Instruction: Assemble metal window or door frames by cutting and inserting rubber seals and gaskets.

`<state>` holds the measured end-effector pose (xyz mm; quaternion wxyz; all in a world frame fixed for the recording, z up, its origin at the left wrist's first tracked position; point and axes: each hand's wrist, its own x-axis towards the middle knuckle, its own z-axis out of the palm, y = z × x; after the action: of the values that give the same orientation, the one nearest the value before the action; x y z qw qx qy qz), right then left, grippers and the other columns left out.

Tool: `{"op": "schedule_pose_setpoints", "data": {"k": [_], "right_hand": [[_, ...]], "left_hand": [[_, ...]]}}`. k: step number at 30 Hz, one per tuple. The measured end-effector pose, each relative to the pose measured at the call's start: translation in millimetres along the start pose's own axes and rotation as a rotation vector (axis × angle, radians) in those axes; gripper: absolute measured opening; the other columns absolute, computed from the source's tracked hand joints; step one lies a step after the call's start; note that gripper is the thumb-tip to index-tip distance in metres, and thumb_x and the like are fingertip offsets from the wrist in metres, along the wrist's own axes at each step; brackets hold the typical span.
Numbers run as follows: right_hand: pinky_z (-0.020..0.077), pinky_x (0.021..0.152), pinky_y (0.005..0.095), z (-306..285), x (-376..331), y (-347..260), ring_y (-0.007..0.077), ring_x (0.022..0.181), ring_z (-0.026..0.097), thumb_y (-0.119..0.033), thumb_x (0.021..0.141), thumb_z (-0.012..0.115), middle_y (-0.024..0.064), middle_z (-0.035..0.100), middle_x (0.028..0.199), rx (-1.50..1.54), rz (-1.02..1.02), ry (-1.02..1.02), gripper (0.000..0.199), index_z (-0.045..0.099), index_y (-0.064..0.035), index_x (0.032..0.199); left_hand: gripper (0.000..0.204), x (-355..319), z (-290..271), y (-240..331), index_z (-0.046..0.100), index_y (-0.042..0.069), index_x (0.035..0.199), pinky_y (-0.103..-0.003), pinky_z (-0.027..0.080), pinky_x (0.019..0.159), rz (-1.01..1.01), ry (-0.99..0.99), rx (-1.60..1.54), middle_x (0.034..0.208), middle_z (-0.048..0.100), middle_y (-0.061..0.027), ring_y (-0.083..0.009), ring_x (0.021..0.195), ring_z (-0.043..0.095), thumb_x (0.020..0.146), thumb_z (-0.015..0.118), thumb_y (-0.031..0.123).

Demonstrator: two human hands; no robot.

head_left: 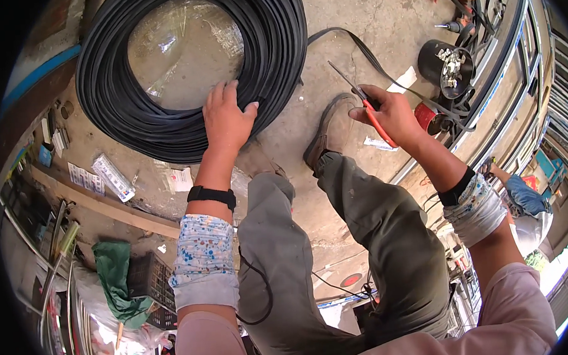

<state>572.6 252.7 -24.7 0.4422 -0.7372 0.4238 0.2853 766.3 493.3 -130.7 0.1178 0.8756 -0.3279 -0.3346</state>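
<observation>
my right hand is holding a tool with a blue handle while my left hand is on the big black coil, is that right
Not quite: the head view shows that the handle of the tool is red, not blue. Your right hand is holding it, and your left hand is on the big black coil.

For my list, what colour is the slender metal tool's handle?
The tool's handle is red, clearest in the head view.
</observation>
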Motion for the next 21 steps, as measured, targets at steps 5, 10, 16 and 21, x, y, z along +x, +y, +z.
{"op": "schedule_pose_setpoints", "data": {"k": [5, 10, 16, 21], "right_hand": [[0.0507, 0.075, 0.0338, 9, 3, -1, 0.0259, 0.083, 0.068, -0.035, 0.076, 0.079, 0.0206, 0.068, 0.093, 0.091, 0.114, -0.041, 0.063, 0.058, 0.0014, 0.124], [0.0513, 0.073, 0.0372, 15, -18, -10, 0.0329, 0.082, 0.067, -0.041, 0.076, 0.077, 0.0191, 0.068, 0.091, 0.126, 0.053, -0.034, 0.062, 0.061, -0.0019, 0.121], [0.0509, 0.071, 0.0364, 5, -43, 13, 0.0322, 0.076, 0.065, -0.04, 0.076, 0.077, 0.0191, 0.067, 0.083, 0.158, 0.097, 0.024, 0.062, 0.06, -0.0016, 0.121], [0.0489, 0.067, 0.032, 2, -66, 25, 0.0171, 0.066, 0.058, -0.036, 0.075, 0.081, 0.0164, 0.066, 0.083, 0.185, 0.139, 0.044, 0.064, 0.059, -0.0026, 0.125]], "left_hand": [[0.048, 28, 14, 59, 0.055, 0.005, 0.114, -0.045, 0.048, 0.089, -0.009, -0.119, -0.053, 0.114, 0.059, -0.0167, -0.036, 0.11, 0.056, 0.076, 0.076, 0.026], [0.048, 20, 21, 61, 0.056, 0.004, 0.113, -0.045, 0.049, 0.085, -0.091, 0.071, 0.029, 0.107, 0.063, -0.0189, -0.0384, 0.101, 0.06, 0.075, 0.077, 0.025], [0.041, 22, 23, 86, 0.059, 0.002, 0.105, -0.045, 0.05, 0.083, -0.264, 0.019, 0.066, 0.105, 0.062, -0.0186, -0.0381, 0.1, 0.06, 0.076, 0.077, 0.024], [0.04, 30, 14, 79, 0.062, 0.001, 0.103, -0.045, 0.05, 0.084, -0.273, -0.035, 0.05, 0.105, 0.063, -0.0193, -0.0377, 0.1, 0.061, 0.075, 0.078, 0.024]]}}
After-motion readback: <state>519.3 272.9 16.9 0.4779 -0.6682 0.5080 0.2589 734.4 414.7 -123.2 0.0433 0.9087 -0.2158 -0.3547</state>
